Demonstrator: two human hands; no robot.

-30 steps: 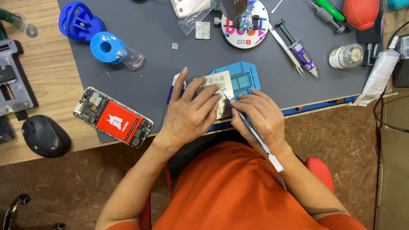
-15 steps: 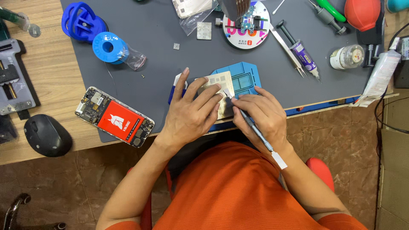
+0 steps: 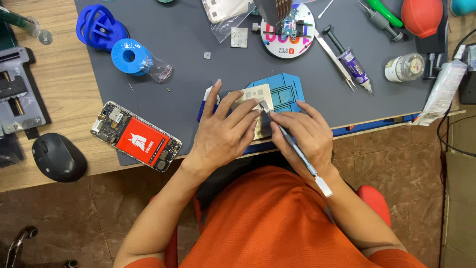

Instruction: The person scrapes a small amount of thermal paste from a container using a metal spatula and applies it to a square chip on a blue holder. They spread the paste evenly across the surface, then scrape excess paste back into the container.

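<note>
Pressing flat with fingers spread, the left hand (image 3: 223, 134) pins a thin metal stencil (image 3: 256, 99) onto the blue fixture (image 3: 285, 92) on the grey mat (image 3: 163, 54), likely so it cannot slide while the right hand (image 3: 300, 136) pinches a slim scraper tool (image 3: 292, 146), its blade on the stencil.

A thin, pale stencil (image 3: 258, 101) lies flat on a blue holder (image 3: 282, 94); a slim metal tool (image 3: 292, 146) slants across its near right edge.
</note>
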